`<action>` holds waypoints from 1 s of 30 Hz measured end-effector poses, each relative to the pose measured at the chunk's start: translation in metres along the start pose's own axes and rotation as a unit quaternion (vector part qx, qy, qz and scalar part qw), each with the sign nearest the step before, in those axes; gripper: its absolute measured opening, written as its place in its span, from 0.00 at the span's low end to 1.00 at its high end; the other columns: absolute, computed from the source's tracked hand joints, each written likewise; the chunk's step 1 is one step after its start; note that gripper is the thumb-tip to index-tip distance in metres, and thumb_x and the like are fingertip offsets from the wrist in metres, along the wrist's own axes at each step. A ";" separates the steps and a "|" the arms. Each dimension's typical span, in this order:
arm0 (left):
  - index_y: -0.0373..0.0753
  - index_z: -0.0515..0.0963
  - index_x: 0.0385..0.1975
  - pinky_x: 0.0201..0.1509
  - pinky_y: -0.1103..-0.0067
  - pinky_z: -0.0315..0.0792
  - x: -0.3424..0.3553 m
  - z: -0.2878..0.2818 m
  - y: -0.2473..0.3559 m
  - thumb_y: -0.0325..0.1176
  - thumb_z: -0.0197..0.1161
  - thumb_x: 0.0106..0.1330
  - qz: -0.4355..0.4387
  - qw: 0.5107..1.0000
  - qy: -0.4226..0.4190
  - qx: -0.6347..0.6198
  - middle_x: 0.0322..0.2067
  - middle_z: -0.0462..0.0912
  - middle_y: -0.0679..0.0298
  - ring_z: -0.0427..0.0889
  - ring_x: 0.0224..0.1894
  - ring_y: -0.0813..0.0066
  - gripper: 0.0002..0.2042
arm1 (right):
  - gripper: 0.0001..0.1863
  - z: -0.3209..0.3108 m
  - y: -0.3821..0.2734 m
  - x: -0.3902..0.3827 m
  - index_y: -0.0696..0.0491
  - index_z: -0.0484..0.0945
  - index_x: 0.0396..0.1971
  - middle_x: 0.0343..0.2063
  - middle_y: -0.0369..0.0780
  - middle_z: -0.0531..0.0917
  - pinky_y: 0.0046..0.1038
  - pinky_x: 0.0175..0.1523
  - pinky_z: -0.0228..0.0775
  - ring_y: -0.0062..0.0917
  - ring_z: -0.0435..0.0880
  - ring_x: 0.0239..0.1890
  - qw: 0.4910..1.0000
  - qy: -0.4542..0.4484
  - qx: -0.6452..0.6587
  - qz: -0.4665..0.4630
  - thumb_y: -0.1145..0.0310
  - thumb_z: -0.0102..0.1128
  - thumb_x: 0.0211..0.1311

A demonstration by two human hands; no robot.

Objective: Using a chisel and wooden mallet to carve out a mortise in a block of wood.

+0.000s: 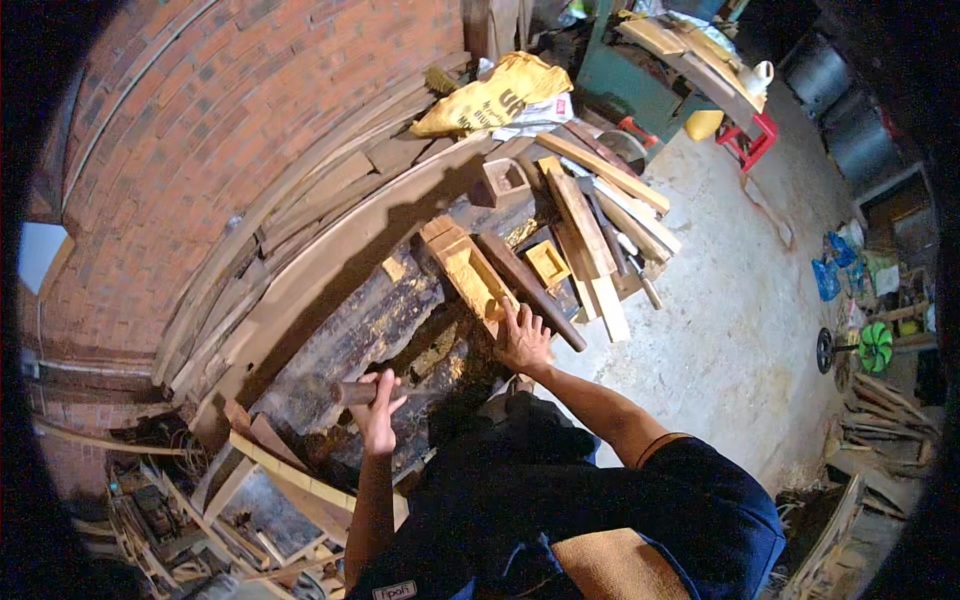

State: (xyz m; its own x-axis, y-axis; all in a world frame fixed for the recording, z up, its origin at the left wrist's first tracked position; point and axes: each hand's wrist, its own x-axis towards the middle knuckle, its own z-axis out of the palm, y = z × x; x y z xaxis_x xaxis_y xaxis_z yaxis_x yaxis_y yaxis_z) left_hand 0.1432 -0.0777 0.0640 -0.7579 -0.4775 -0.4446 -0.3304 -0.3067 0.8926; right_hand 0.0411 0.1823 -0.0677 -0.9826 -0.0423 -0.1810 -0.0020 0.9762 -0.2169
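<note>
My left hand [378,418] is closed around one end of a short brown wooden cylinder [350,393], held over the dark, worn log bench. Whether it is a mallet or a handle I cannot tell. My right hand [526,342] lies with spread fingers on the near end of a pale hollowed wooden block [468,272], a fingertip at the edge of its long cavity. Beside the block lies a long dark wooden bar [530,290]. To the right of that bar sits a small square hollowed wooden piece [547,263].
The log bench [345,335] has a deep rough gap in its middle. Several wooden strips [590,225] lie at its far right, near an upright hollow box [505,182]. Boards and a yellow sack [495,95] line the brick wall. A green fan [875,347] stands right.
</note>
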 end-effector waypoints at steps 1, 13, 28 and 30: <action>0.38 0.75 0.42 0.43 0.62 0.82 0.000 -0.006 0.002 0.34 0.70 0.64 -0.003 1.000 -0.011 -0.003 0.38 0.79 0.66 0.83 0.41 0.75 0.13 | 0.55 -0.008 0.001 0.001 0.39 0.48 0.74 0.64 0.52 0.64 0.50 0.61 0.63 0.53 0.67 0.61 0.995 -0.042 0.093 0.005 0.52 0.73 0.48; 0.40 0.75 0.42 0.44 0.62 0.82 0.018 -0.039 0.004 0.35 0.71 0.63 -0.004 0.999 -0.053 0.008 0.37 0.80 0.64 0.83 0.41 0.73 0.14 | 0.50 -0.021 -0.005 -0.040 0.50 0.45 0.74 0.60 0.46 0.72 0.33 0.62 0.70 0.31 0.76 0.58 0.674 -0.191 0.706 0.103 0.64 0.70 0.58; 0.42 0.74 0.42 0.48 0.57 0.82 0.008 -0.032 -0.004 0.35 0.70 0.64 -0.031 0.993 -0.113 0.026 0.40 0.80 0.63 0.84 0.44 0.70 0.13 | 0.47 -0.011 -0.020 -0.021 0.37 0.56 0.72 0.69 0.47 0.57 0.51 0.65 0.56 0.45 0.58 0.68 0.999 0.010 -0.043 -0.013 0.48 0.69 0.52; 0.39 0.75 0.40 0.45 0.65 0.82 -0.001 -0.025 -0.005 0.37 0.69 0.65 -0.024 0.995 -0.097 0.023 0.37 0.80 0.64 0.82 0.40 0.76 0.12 | 0.45 -0.007 -0.008 -0.022 0.34 0.58 0.71 0.71 0.48 0.54 0.51 0.65 0.56 0.44 0.57 0.69 0.998 0.004 -0.045 -0.051 0.46 0.68 0.52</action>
State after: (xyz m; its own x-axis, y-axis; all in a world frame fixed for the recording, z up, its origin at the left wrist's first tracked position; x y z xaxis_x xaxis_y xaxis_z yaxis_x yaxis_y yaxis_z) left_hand 0.1597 -0.0962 0.0586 -0.8333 -0.2942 -0.4681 -0.3909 -0.2852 0.8751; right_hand 0.0613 0.1774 -0.0551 -0.9778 -0.1404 -0.1557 -0.1177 0.9822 -0.1464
